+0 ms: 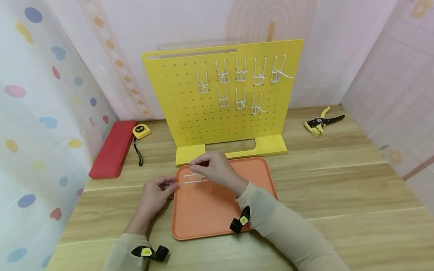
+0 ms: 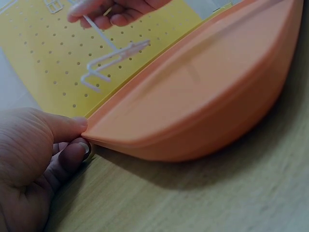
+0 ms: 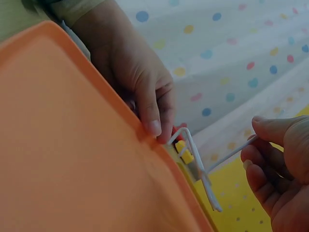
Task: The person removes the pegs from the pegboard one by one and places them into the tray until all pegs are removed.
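Observation:
In the head view my right hand [image 1: 217, 167] is above the far left part of an orange tray [image 1: 217, 210]. Thumb and fingers pinch the thin stem of a white two-pronged pegboard hook [image 1: 192, 182], whose prongs point left. The right wrist view shows this hook [image 3: 195, 152] hanging off the fingertips, over the tray's edge. My left hand [image 1: 154, 194] grips the tray's left rim; in the left wrist view its thumb lies on top of the rim [image 2: 140, 140] and a finger is underneath.
Behind the tray stands a yellow pegboard [image 1: 190, 124] with several white hooks [image 1: 241, 75] in its upper part. A red case [image 1: 113, 150] and a yellow tape measure [image 1: 141, 131] lie to the left. Yellow-and-black wire strippers [image 1: 320, 122] lie at the right.

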`<action>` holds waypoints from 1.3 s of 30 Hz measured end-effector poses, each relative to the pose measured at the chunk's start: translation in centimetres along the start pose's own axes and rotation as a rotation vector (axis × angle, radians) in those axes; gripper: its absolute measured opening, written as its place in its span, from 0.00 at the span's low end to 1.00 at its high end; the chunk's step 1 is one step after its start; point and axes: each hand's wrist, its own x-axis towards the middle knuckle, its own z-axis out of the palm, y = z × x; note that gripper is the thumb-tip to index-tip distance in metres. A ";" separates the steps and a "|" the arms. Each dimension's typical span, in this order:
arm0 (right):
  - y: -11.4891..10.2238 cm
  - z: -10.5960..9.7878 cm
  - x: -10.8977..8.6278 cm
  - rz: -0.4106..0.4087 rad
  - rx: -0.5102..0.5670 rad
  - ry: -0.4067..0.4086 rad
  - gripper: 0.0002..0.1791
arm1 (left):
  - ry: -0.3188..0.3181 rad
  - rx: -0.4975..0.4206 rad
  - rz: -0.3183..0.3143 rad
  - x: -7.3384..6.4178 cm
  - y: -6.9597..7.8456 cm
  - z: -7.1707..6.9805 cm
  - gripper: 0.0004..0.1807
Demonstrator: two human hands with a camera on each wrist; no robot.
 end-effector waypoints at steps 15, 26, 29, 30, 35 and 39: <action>2.4 1.0 0.2 0.025 0.015 0.038 0.10 | 0.002 -0.014 -0.002 0.0 -0.1 0.1 0.12; 2.6 0.9 0.1 0.049 0.023 0.025 0.10 | -0.010 -0.016 -0.009 0.1 -0.3 0.0 0.13; 2.8 0.9 0.1 0.048 0.026 0.018 0.10 | -0.005 -0.014 -0.007 0.1 -0.4 0.0 0.12; 2.9 0.9 0.2 0.049 0.025 0.016 0.10 | -0.004 -0.014 -0.005 0.1 -0.4 0.0 0.12; 3.0 0.9 0.2 0.052 0.032 0.008 0.10 | -0.001 0.001 -0.001 0.1 -0.3 0.0 0.12; 2.9 0.8 0.1 0.047 0.024 0.005 0.10 | -0.001 0.014 0.003 0.0 -0.2 0.0 0.12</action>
